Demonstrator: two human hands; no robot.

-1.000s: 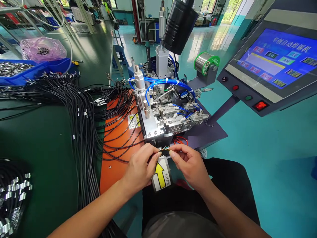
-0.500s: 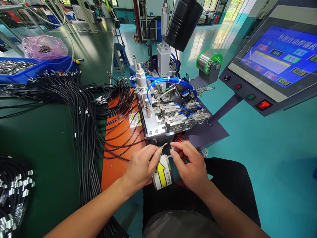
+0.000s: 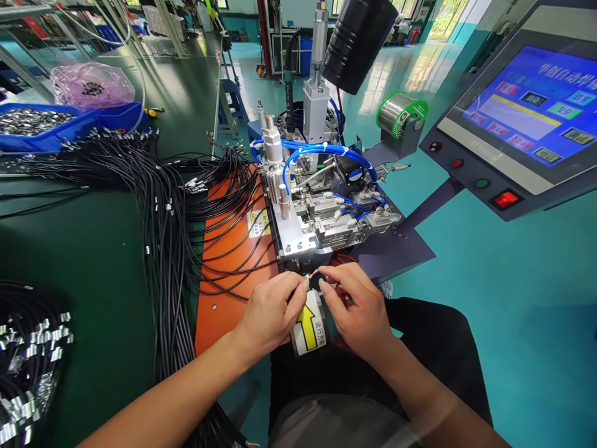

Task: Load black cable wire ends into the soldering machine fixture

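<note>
My left hand (image 3: 275, 308) is closed in a pinch on a cable end (image 3: 308, 276), with its short stripped, copper-coloured tip sticking out past the thumb and forefinger. Right beside that tip is my right hand (image 3: 357, 305); its forefinger meets or nearly meets the wire, while the thumb stays apart and the other fingers curl. Below the fingers a white cylinder (image 3: 310, 326) bears a yellow arrow. Just beyond both hands stands a metal bench machine (image 3: 326, 218) with blue air tubes.
A thick bundle of black cables (image 3: 168, 280) lies at left over the green table (image 3: 107, 267) and orange board (image 3: 219, 311). Blue bins (image 3: 46, 140) hold small metal parts. A solder spool (image 3: 401, 115) and a control screen (image 3: 527, 106) stand at right. A black cylinder (image 3: 357, 46) hangs above.
My right forefinger has come up to the bare wire tip, closing the small gap. My left hand keeps its pinch. The whole view has shifted slightly.
</note>
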